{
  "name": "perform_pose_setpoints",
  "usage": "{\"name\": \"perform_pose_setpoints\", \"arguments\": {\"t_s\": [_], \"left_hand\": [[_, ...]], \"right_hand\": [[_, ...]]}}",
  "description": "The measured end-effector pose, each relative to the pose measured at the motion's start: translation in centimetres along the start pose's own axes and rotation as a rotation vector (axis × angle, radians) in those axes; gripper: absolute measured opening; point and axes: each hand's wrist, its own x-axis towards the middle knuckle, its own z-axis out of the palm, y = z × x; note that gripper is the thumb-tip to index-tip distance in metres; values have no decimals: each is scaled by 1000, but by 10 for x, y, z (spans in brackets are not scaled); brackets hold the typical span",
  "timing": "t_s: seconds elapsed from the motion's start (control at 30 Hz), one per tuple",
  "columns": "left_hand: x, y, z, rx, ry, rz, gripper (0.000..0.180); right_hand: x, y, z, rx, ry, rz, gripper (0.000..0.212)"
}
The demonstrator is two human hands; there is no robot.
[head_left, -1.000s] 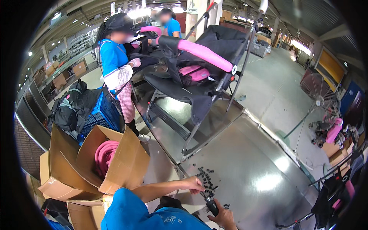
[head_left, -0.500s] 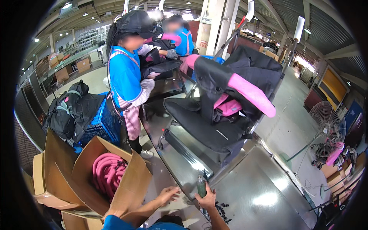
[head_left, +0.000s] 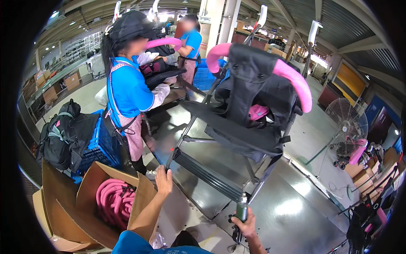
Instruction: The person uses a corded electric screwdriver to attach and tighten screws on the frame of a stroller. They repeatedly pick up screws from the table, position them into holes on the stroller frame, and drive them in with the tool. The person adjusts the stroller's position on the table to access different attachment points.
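Observation:
A black stroller with a pink padded bar stands on a shiny metal worktable. My left hand has its fingers around the lower end of the stroller frame, beside the ribbed black footrest. In my right hand is a green power screwdriver, held upright with its metal tip up near the footrest's near end. Small black parts lie by that hand, partly hidden.
On the left stands an open cardboard box of pink foam tubes. Behind it, black fabric lies on a blue crate. Two co-workers work at the far end. A fan stands on the right.
My left hand has gone forward from open air to the frame's end. My right hand with the screwdriver has shifted right and slightly nearer. The stroller appears more upright, its bar swung outward.

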Motion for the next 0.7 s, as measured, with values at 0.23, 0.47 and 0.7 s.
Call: {"name": "perform_pose_setpoints", "arguments": {"t_s": [0.23, 0.47, 0.7], "left_hand": [[-51, 103, -75, -473, -254, 149, 32], [-128, 226, -122, -1115, -703, 21, 35], [-190, 351, -150, -956, -834, 319, 46]], "right_hand": [[-115, -11, -79, 85, 396, -175, 57], [-227, -78, -119, 205, 888, -560, 59], [-296, -127, -217, -49, 1152, -714, 54]]}}
